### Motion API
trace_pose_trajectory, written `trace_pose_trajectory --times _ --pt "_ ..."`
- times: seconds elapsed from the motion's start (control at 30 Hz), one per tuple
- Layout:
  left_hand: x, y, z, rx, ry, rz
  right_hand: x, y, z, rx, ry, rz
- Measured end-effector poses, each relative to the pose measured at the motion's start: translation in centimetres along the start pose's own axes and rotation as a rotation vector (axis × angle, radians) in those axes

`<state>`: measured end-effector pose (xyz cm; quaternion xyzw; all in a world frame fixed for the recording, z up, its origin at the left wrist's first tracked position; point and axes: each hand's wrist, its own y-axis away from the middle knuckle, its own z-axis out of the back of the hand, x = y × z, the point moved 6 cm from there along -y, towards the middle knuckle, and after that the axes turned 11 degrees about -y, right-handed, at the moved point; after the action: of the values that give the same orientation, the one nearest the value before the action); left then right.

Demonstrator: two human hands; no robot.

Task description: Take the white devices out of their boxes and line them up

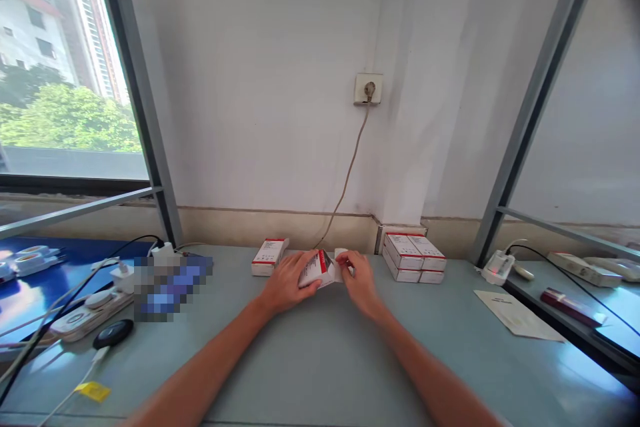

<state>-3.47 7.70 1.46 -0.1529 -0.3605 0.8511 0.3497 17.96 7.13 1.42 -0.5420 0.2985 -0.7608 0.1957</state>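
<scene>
My left hand (289,281) is wrapped round a small white box with red print (317,268), held just above the grey table (320,360). The box's right end is open, with a dark gap and flaps showing. At that end my right hand (357,278) pinches a small white piece (340,267), which could be a flap or a folded paper; I cannot tell which. Behind my left hand lies another white and red box (269,256). To the right of my right hand stands a block of several stacked white and red boxes (414,257).
On the left are a power strip (93,313), cables, a black oval device (113,333) and a yellow tag (93,391). A paper sheet (519,313) and a charger (499,267) lie on the right. A cord hangs from the wall socket (368,89).
</scene>
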Motion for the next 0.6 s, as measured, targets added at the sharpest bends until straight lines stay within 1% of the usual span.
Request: trace_pose_trajectory --times 0.2,0.33,0.43,0.6 --pt "0.2 -0.1 0.0 -0.012 -0.017 0.010 0.8 -0.1 0.0 0.062 -0.076 -0.066" --pt "0.1 -0.2 0.1 -0.001 -0.016 -0.005 2.0 -0.1 0.4 0.089 -0.048 0.008" --pt "0.1 -0.2 0.5 -0.001 -0.008 0.029 3.0 -0.1 0.6 0.094 -0.017 0.062" --pt "0.2 -0.4 1.2 0.027 -0.002 0.074 3.2 -0.1 0.4 0.110 -0.012 0.052"
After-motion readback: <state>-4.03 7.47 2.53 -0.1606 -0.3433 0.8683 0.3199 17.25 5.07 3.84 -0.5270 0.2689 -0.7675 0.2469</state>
